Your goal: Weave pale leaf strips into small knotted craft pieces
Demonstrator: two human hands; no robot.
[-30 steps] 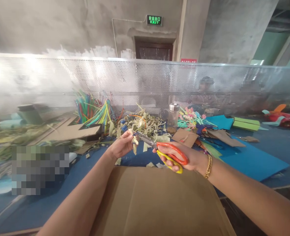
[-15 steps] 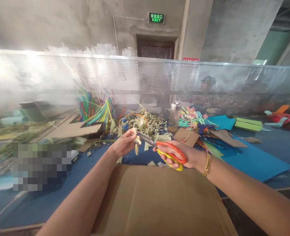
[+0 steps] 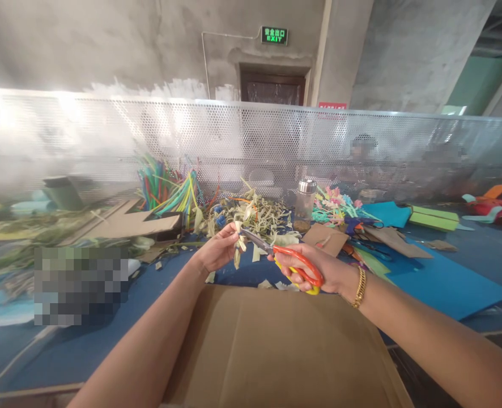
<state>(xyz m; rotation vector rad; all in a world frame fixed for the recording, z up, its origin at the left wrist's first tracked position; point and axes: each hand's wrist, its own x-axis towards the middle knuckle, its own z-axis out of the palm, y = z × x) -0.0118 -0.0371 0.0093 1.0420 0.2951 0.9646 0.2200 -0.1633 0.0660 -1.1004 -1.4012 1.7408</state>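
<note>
My left hand (image 3: 220, 249) pinches a small pale strip of dried husk (image 3: 237, 259) between thumb and fingers, and its loose ends hang down. Wrapped round a pair of scissors (image 3: 262, 243) with red and yellow handles is my right hand (image 3: 308, 266), with a gold bracelet on its wrist. The blades point left and their tips reach the husk at my left fingertips. Whether the tips are apart is too small to tell. Both hands are above the table, just beyond a brown cardboard sheet (image 3: 276, 345).
Behind my hands lies a heap of dried husks (image 3: 268, 212). A clear bottle (image 3: 304, 207) stands right of it, near pink and green paper flowers (image 3: 338, 204). Coloured stems (image 3: 161, 187) are at left, blue sheets (image 3: 450, 283) at right. A perforated metal screen (image 3: 217, 130) runs along the back.
The scissor handles have drawn closer together, and less of the yellow one shows. Both hands stay at the husk strip. The whole view has shifted slightly.
</note>
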